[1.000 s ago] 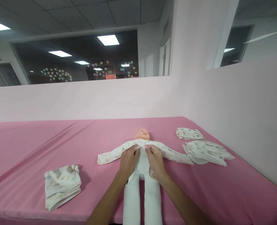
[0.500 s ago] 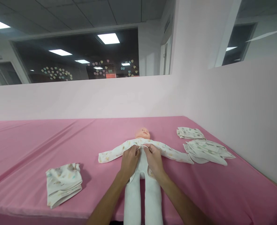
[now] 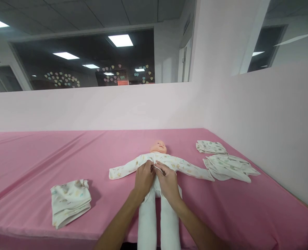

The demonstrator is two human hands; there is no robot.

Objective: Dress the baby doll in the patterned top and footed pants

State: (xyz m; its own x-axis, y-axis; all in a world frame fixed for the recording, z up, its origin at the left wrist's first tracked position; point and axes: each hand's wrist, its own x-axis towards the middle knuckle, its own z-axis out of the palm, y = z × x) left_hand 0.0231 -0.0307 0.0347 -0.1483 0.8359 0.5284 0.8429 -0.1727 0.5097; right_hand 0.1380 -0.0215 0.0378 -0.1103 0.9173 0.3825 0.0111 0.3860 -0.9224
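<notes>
A baby doll (image 3: 159, 147) lies on its back on the pink-covered table, head away from me and white legs (image 3: 147, 222) toward me. It wears a white patterned baby shirt (image 3: 193, 169) with both sleeves spread wide. Over the doll's chest, my left hand (image 3: 145, 176) pinches one front edge of the shirt. Close beside it, my right hand (image 3: 169, 182) pinches the other front edge, with a pale trim line showing by its fingers. Both sets of fingertips nearly meet at the middle. What exactly lies between them is partly hidden.
A folded patterned cloth (image 3: 70, 203) lies at the left front. On the right are a folded patterned garment (image 3: 211, 147) and a looser white garment (image 3: 231, 168) near the right sleeve cuff. White walls (image 3: 91, 111) with windows border the pink table cover (image 3: 39, 156).
My right hand has shifted slightly left and down, bringing its shirt edge closer to my left hand. The front edges now come together at the middle; my left hand has barely moved.
</notes>
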